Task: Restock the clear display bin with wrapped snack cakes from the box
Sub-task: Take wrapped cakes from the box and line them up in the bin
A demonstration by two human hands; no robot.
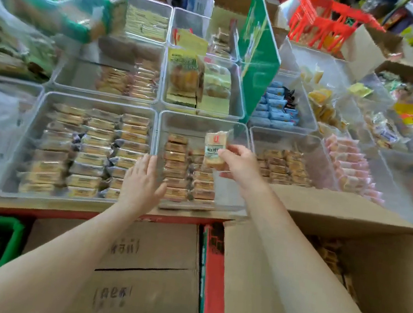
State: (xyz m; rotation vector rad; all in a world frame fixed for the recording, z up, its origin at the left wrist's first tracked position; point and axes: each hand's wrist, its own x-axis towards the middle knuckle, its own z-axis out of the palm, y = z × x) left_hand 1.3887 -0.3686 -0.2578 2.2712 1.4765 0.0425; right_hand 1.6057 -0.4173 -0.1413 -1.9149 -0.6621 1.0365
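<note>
My right hand (242, 164) pinches a wrapped snack cake (215, 148) upright above the clear display bin (204, 123) in the front middle. Two rows of wrapped cakes (175, 165) lie in that bin; its right part is bare. My left hand (142, 182) hovers with straight fingers at the bin's left wall, over the rim between it and the neighbouring bin. The open cardboard box (314, 286) stands at the lower right under my right forearm, with more wrapped cakes (328, 257) showing inside.
A full clear bin (81, 151) sits to the left, another with brown cakes (285, 166) to the right. More bins of snacks fill the table behind. A green sign (257, 58) stands upright. Closed cartons (149, 274) are stacked below the table edge.
</note>
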